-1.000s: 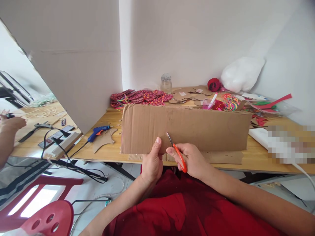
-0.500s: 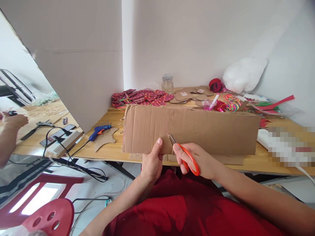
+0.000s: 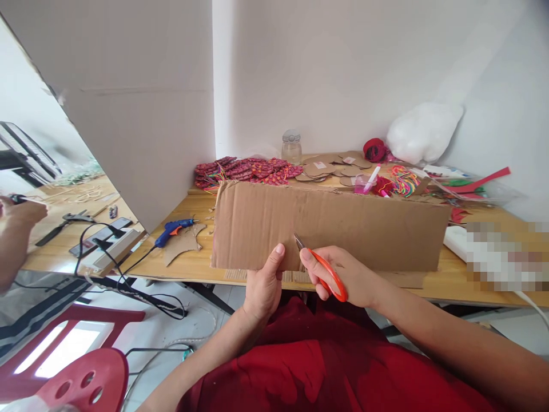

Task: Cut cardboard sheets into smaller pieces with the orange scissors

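Two hands: left hand (image 3: 263,286) fingers clamp corrugated cardboard (image 3: 343,226); right hand (image 3: 349,277) fingers grip orange-handled scissors (image 3: 323,270).

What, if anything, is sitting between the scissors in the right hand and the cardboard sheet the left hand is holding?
Nothing visible. The right hand holds the orange-handled scissors with the blade tips already at the cardboard sheet near its lower edge. The left hand grips that edge just beside the blades, thumb on the front face, not across them.
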### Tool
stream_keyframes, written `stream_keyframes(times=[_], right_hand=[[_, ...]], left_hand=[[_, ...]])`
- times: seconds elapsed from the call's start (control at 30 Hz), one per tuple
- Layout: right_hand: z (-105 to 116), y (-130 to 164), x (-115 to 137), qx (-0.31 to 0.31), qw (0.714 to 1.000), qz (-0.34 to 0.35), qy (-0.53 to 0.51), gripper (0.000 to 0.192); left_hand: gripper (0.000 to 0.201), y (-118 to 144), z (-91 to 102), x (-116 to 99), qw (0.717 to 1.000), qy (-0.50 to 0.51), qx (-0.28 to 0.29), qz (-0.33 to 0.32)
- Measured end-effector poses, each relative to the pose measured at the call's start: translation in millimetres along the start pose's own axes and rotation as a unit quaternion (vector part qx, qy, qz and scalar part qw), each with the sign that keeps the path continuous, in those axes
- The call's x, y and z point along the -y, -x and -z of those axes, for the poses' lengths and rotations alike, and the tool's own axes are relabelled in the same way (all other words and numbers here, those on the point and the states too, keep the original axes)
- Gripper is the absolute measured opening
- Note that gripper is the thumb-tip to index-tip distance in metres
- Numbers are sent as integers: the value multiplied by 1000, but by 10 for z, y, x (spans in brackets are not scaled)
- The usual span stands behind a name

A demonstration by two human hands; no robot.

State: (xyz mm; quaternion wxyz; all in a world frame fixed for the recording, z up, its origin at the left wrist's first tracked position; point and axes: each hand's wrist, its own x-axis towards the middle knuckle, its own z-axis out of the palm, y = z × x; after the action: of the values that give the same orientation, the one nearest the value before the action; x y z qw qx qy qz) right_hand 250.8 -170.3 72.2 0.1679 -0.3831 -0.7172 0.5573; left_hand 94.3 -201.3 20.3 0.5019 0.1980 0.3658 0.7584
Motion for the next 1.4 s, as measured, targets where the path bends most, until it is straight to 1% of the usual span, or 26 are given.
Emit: stream_keyframes(times=[0.13,0.23,0.3,0.37,0.47,0.6,0.77,0.93,1.1,1.23,1.33,1.4], right_hand=[[-20,-25,-14,-23,1000,11,-17,66],[-26,-44,-10,-46,999,24,-8,66],[-27,-50,5,-59,998,33,3,65],[-33,-50,25,-68,997,33,9,65],[-48,-40,53,-75,997,26,15,67],[-59,-24,72,-80,996,28,21,67],[-47,-19,76,-83,996,21,32,66],[-73,-47,3,-84,996,10,13,63],[-148,-95,-112,-118,993,25,4,59],[-186,-126,-143,-135,990,31,8,60],[-184,-142,-145,-135,991,17,6,60],[-170,-138,-152,-121,993,8,-10,59]], left_hand=[[64,20,-40,-2,1000,-9,3,-1],[63,45,-78,-14,1000,-6,14,-15],[62,59,-98,-18,1000,1,6,-12],[61,65,-108,-15,1000,9,-15,-3],[57,59,-107,-1,999,16,-38,18],[55,51,-103,11,998,16,-47,33],[62,58,-110,-2,1000,-5,-28,13],[69,53,-112,-7,999,-13,-32,-3],[66,46,-107,20,999,-11,-29,-8],[66,51,-110,41,999,-4,-32,-8],[65,51,-105,50,999,3,-29,-13],[63,47,-90,52,999,4,-34,-6]])
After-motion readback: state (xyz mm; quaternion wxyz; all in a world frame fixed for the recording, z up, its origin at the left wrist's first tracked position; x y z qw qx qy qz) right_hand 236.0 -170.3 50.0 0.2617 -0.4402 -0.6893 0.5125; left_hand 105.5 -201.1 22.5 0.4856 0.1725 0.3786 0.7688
